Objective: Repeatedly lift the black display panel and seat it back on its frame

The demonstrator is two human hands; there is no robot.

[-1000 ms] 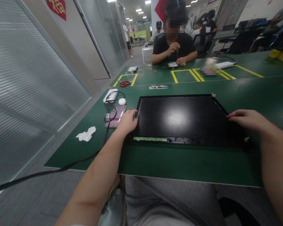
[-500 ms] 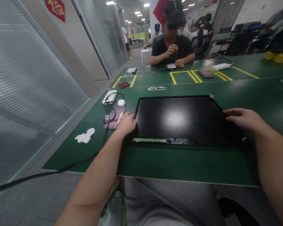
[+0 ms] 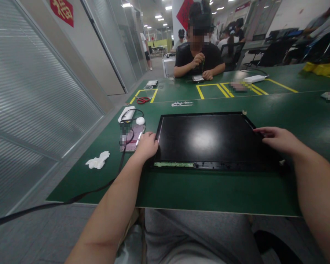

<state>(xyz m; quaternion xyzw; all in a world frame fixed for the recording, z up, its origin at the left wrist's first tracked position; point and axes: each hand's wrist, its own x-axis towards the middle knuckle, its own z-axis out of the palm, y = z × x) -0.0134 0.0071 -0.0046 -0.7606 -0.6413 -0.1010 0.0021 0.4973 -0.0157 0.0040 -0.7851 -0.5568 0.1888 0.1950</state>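
Note:
A black monitor screen panel (image 3: 203,141) lies face up on the green table, light glaring off its middle. A green strip, possibly a circuit board (image 3: 173,165), runs along part of its near edge. My left hand (image 3: 148,145) grips the left edge, its fingers partly hidden by the frame. At the right edge, my right hand (image 3: 277,138) has its fingers on the rim, the index finger reaching over the frame and the thumb lower down. Small pale pieces stick out at the panel's two right corners.
Left of the panel are a phone (image 3: 134,137), a white power bank (image 3: 127,114), a black cable (image 3: 93,191), a small white case (image 3: 140,121) and crumpled tissue (image 3: 98,160). Beyond lie red-handled scissors (image 3: 143,100) and small metal tools (image 3: 182,103). A co-worker (image 3: 199,58) sits opposite.
My right hand has moved slightly inward over the panel's right rim, its index finger further onto the frame. My left hand stays at the left edge. The whole view has shifted slightly.

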